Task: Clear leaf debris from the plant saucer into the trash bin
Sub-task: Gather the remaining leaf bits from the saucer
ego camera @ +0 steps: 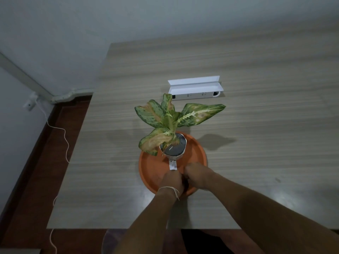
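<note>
An orange round saucer sits on the wooden table near its front edge. A small white pot with a speckled green and browning plant stands in the saucer's far half; a white label hangs down the pot's front. My left hand and my right hand are side by side, fingers curled down into the near part of the saucer. The fingertips and whatever lies under them are hidden, and no trash bin is in view.
A white open power-socket box is set into the table behind the plant. A white cord runs down the wall and across the red-brown floor at left. A round object shows below the table's front edge.
</note>
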Motion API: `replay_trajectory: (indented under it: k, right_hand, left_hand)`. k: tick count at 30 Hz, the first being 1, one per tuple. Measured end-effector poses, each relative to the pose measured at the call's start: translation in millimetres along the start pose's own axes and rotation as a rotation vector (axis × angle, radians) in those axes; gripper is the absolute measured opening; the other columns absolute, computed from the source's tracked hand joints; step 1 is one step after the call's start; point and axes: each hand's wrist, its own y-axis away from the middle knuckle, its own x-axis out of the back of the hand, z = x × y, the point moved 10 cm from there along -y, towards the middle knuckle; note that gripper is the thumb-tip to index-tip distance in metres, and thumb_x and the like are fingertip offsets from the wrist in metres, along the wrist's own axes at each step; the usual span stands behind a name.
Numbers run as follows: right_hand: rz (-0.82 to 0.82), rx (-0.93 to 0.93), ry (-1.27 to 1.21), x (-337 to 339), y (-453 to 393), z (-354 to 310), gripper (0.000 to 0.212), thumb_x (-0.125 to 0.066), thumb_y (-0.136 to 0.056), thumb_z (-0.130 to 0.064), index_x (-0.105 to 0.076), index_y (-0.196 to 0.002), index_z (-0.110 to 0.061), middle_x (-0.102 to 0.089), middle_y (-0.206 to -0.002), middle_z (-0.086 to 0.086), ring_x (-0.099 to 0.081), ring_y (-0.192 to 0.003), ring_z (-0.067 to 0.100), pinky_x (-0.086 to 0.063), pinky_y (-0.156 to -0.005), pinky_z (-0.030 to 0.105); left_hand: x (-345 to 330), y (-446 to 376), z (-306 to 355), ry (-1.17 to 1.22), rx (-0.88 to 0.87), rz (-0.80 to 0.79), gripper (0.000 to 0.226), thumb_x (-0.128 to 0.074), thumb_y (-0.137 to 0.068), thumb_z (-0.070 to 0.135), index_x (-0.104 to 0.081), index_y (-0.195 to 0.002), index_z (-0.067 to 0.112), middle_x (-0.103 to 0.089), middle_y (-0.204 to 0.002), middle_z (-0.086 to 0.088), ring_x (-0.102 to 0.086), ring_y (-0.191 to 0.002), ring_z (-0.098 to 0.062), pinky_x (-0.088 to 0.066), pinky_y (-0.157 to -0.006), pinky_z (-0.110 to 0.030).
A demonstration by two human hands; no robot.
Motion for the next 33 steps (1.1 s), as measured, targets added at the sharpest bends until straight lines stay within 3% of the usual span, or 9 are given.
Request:
replay_trajectory:
  k: [3,6,11,13,16,21,25,30,33]
  right_hand:
    - [0.049,-0.163,0.224,72.6,56.8,-50.8,0.007,-0.065,-0.077,-0.011,-0.071,-0.073,-0.012,-0.071,-0.078,0.01,-0.062,-0.073,0.024,-0.049,-0.064,0.029]
    - [0.083,-0.257,0.109,80.7,60.9,-38.8,0.011,-0.064,-0.076,-0.006,-0.072,-0.07,-0.012,-0.065,-0.067,0.001,-0.056,-0.068,0.016,-0.042,-0.059,0.023]
    - [0.181,-0.233,0.066,113.5,70.3,-44.9,0.017,-0.069,-0.072,-0.008,-0.08,-0.083,-0.015,-0.077,-0.081,-0.007,-0.067,-0.084,0.012,-0.055,-0.082,0.03]
    - [0.217,-0.222,0.054,124.5,74.2,-49.5,0.017,-0.07,-0.074,-0.006,-0.078,-0.088,-0.012,-0.071,-0.071,-0.013,-0.064,-0.081,0.009,-0.053,-0.08,0.027]
    - [0.262,-0.242,0.026,135.2,78.4,-47.4,0.018,-0.07,-0.075,-0.006,-0.08,-0.088,-0.014,-0.077,-0.082,-0.006,-0.066,-0.082,0.009,-0.049,-0.076,0.02]
    - [0.336,-0.276,-0.018,140.7,83.2,-50.3,0.016,-0.07,-0.075,-0.004,-0.08,-0.085,-0.01,-0.078,-0.085,0.002,-0.066,-0.08,0.011,-0.051,-0.074,0.021]
    - [0.338,-0.251,-0.028,134.4,76.5,-60.8,0.015,-0.071,-0.07,-0.004,-0.079,-0.071,-0.016,-0.066,-0.063,-0.013,-0.055,-0.066,0.001,-0.041,-0.069,0.021]
    - [0.37,-0.275,-0.022,116.7,69.5,-83.7,0.013,-0.072,-0.068,-0.008,-0.079,-0.078,-0.013,-0.077,-0.083,0.001,-0.065,-0.08,0.017,-0.048,-0.07,0.027]
    - [0.336,-0.267,-0.051,98.9,59.0,-105.9,0.009,-0.073,-0.07,-0.009,-0.076,-0.074,-0.017,-0.075,-0.084,0.002,-0.06,-0.075,0.012,-0.044,-0.068,0.024]
  left_hand:
    - [-2.8,-16.4,-17.2,0.083,-0.034,0.128,0.025,-0.055,-0.086,0.027,-0.073,-0.083,0.009,-0.071,-0.084,-0.014,-0.066,-0.082,-0.032,-0.054,-0.072,-0.035]
    - [3.1,-19.1,-22.1,0.146,-0.06,0.162,0.023,-0.056,-0.082,0.024,-0.076,-0.081,0.012,-0.074,-0.086,-0.012,-0.066,-0.084,-0.032,-0.054,-0.074,-0.034]
    - [-3.0,-29.2,-57.1,0.329,0.006,0.152,0.019,-0.061,-0.074,0.015,-0.08,-0.075,0.016,-0.078,-0.081,-0.001,-0.07,-0.085,-0.019,-0.056,-0.084,-0.03]
    - [0.4,-27.9,-71.4,0.43,0.056,0.171,0.016,-0.063,-0.072,0.012,-0.078,-0.066,0.015,-0.077,-0.076,-0.002,-0.07,-0.079,-0.02,-0.06,-0.078,-0.032]
    - [7.5,-23.8,-90.7,0.575,0.11,0.201,0.021,-0.068,-0.069,0.007,-0.069,-0.05,0.016,-0.075,-0.067,-0.007,-0.073,-0.069,-0.027,-0.063,-0.069,-0.038]
    - [17.6,-21.2,-110.0,0.605,0.114,0.252,0.009,-0.068,-0.064,0.013,-0.072,-0.058,0.007,-0.073,-0.061,-0.011,-0.072,-0.062,-0.03,-0.063,-0.063,-0.044]
    - [29.5,-10.7,-118.0,0.605,0.094,0.3,0.009,-0.067,-0.066,0.013,-0.074,-0.062,0.009,-0.074,-0.062,-0.009,-0.072,-0.062,-0.025,-0.063,-0.063,-0.04]
    - [43.7,13.3,-146.8,0.564,0.088,0.374,0.009,-0.069,-0.068,0.013,-0.076,-0.063,0.012,-0.076,-0.069,-0.004,-0.072,-0.069,-0.02,-0.062,-0.071,-0.032]
    - [51.9,34.2,-175.2,0.583,0.107,0.422,0.01,-0.068,-0.068,0.01,-0.077,-0.062,0.012,-0.075,-0.066,-0.003,-0.072,-0.071,-0.019,-0.06,-0.071,-0.025]
